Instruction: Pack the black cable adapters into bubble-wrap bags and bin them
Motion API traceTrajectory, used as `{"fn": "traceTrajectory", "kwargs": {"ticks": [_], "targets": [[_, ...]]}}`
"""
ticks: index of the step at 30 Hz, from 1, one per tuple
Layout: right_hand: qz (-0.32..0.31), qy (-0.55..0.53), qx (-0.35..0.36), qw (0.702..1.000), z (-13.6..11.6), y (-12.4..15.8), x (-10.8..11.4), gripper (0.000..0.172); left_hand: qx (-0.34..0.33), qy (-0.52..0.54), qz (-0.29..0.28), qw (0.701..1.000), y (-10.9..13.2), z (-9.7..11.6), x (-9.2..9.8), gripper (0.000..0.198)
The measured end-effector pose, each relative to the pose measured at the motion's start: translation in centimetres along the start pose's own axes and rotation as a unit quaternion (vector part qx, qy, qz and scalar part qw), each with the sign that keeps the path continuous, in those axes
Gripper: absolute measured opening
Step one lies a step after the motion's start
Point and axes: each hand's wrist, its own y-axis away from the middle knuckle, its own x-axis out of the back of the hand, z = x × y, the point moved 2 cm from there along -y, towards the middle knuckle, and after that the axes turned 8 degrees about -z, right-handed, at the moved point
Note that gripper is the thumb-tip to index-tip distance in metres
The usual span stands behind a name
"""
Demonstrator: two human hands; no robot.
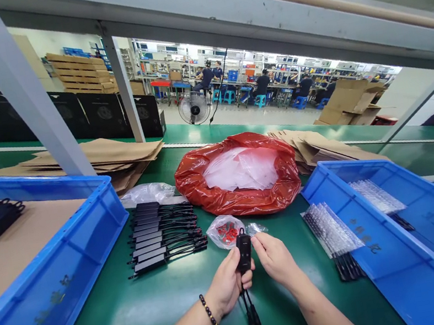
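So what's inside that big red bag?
The red bag is open at the top and holds a heap of clear plastic bags. Anything lower down is covered by the heap and the bag's red sides, so I can't tell.

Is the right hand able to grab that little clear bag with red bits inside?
Probably yes: the small clear bag of red pieces lies just beyond the right hand, nothing between, though its fingers touch the black adapter.

Red bits in bag [226, 232] indistinct

Head view, looking forward and down, close over green table [118, 314]
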Motion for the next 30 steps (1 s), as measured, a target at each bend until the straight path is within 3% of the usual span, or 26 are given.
{"fn": "traceTrajectory", "kwargs": {"ticks": [6, 11, 13, 15, 19, 23, 26, 30], "targets": [[-0.035, -0.092, -0.011, 0.995, -0.1, 0.0, 0.2, 0.038, 0.004, -0.002, -0.003, 1.0, 0.0, -0.1, 0.2, 0.041], [-0.064, -0.186, 0.022, 0.98, 0.5, 0.1, 2.4, 0.044, 0.0, 0.001, 0.028, 1.0, -0.2, 0.0, 0.3, 0.041], [-0.074, -0.127, -0.01, 0.989, 1.5, -0.5, 3.1, 0.044, 0.004, -0.009, 0.046, 0.999, -0.2, 0.1, 0.3, 0.043], [-0.11, 0.002, -0.052, 0.993, 2.5, -1.4, 2.8, 0.042, 0.013, -0.016, 0.054, 0.998, -0.2, 0.1, 0.2, 0.044], [-0.156, 0.197, -0.136, 0.958, 4.1, -3.0, 0.8, 0.027, 0.022, -0.004, 0.02, 1.0, 0.1, 0.4, -0.1, 0.038], [-0.11, 0.196, -0.175, 0.958, 5.0, -3.2, 0.4, 0.023, -0.006, -0.039, 0.006, 0.999, 0.1, 0.6, 0.0, 0.051], [-0.043, 0.168, -0.222, 0.96, 6.5, -2.6, 1.6, 0.022, -0.002, -0.042, 0.003, 0.999, 0.0, 0.4, 0.2, 0.041], [-0.013, 0.159, -0.247, 0.956, 8.7, -1.5, 2.7, 0.018, 0.027, -0.052, -0.014, 0.998, -0.1, -0.1, 0.4, 0.032]]}}
